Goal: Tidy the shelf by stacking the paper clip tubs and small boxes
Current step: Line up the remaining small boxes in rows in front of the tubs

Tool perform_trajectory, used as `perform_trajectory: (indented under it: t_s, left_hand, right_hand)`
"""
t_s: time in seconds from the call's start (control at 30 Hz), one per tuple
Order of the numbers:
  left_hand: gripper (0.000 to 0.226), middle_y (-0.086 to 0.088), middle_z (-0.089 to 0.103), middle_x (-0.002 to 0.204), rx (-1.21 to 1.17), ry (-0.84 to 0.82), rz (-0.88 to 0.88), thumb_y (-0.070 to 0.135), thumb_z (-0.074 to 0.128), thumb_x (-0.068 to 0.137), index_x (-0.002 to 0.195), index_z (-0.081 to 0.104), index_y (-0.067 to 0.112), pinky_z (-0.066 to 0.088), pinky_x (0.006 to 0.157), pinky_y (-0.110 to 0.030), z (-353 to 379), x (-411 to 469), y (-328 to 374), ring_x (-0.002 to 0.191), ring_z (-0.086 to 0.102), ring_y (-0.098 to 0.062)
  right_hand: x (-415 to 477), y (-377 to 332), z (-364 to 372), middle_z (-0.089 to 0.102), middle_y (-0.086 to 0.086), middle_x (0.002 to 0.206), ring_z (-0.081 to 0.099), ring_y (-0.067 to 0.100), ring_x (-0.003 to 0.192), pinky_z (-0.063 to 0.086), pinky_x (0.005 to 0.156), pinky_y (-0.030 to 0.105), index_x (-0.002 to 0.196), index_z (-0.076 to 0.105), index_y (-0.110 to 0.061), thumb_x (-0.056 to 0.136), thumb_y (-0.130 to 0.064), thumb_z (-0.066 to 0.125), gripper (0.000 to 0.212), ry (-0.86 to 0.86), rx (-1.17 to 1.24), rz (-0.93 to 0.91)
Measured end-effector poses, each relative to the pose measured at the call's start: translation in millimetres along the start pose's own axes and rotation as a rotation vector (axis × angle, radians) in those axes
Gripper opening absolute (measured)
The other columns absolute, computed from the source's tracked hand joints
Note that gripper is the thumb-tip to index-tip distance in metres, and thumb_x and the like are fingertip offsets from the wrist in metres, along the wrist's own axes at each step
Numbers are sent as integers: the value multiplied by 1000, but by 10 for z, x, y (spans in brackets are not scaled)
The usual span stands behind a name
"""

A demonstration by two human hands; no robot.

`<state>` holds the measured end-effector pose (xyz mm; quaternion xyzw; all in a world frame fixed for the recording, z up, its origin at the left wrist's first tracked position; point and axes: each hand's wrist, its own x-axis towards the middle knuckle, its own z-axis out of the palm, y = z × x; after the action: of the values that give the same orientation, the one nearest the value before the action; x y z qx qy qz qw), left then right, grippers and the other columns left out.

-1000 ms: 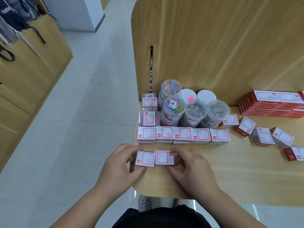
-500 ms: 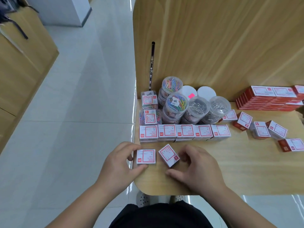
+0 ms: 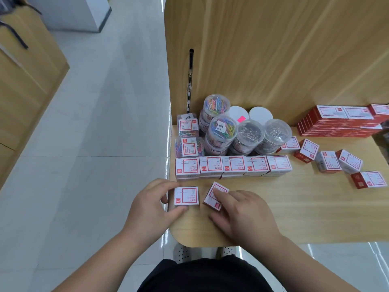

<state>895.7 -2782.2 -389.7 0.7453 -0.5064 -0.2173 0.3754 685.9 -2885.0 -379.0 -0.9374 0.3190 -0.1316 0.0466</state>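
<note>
Two small white boxes with red labels lie near the shelf's front left corner. My left hand [image 3: 152,204] pinches the left box [image 3: 186,196], which sits square. My right hand [image 3: 242,213] has its fingers on the right box [image 3: 214,196], which is turned at an angle. Behind them runs a neat row of stacked small boxes [image 3: 232,166]. Further back stand clear round paper clip tubs [image 3: 249,134], some with coloured clips [image 3: 222,129], stacked two high. Several loose small boxes [image 3: 328,162] lie scattered to the right.
The wooden shelf [image 3: 305,209] ends in a rounded corner at the front left, with white tiled floor beyond. A tall wooden back panel [image 3: 273,49] rises behind the tubs. Flat red packs [image 3: 341,123] are stacked at the back right. Two clear square boxes of coloured clips [image 3: 189,140] stand at the left.
The two boxes were side by side a second ago; the right one has since been turned at an angle and my right hand has come back onto it. The left box stays put.
</note>
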Motion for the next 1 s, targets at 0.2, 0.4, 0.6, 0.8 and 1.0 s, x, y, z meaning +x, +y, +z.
perform_trajectory:
  t_s: [0.2,0.4,0.6,0.8,1.0]
  left_hand:
    - [54,21,60,96,31,24,-19,26,90,64,110,65,39,37,69,-6,13,-11,-12,84,54,-11]
    - [55,21,60,91,38,14,-11,27,90,64,101,58,51,38,66,-8,-10,0,-13,81,55,-10]
    - [44,18,65,90,11,60,-74,25,87,66,99,67,46,37,65,-9,13,30,12,80,56,-13]
    - [38,24,64,91,-4,103,-160,28,87,65,95,67,42,42,68,-18,57,52,81,79,56,-11]
    - [38,20,65,85,14,136,-159,31,88,65,94,66,42,44,67,-20,91,44,101,77,55,-11]
  right_hand:
    - [4,207,-124,54,-3,88,56,24,64,47,53,31,115,64,-32,69,-27,63,46,-50,77,-38]
    - [-19,188,2,56,-3,84,58,24,65,49,54,35,100,63,-28,85,-50,64,27,-7,37,20]
    - [109,17,34,61,-4,70,60,23,61,45,49,32,83,61,-21,82,-49,55,28,85,20,80]
    - [163,42,88,63,-4,79,62,25,67,50,50,35,92,60,-25,83,-44,55,22,71,77,92]
    - [148,175,122,60,-4,82,60,26,69,50,55,39,96,62,-25,86,-38,59,16,52,22,21]
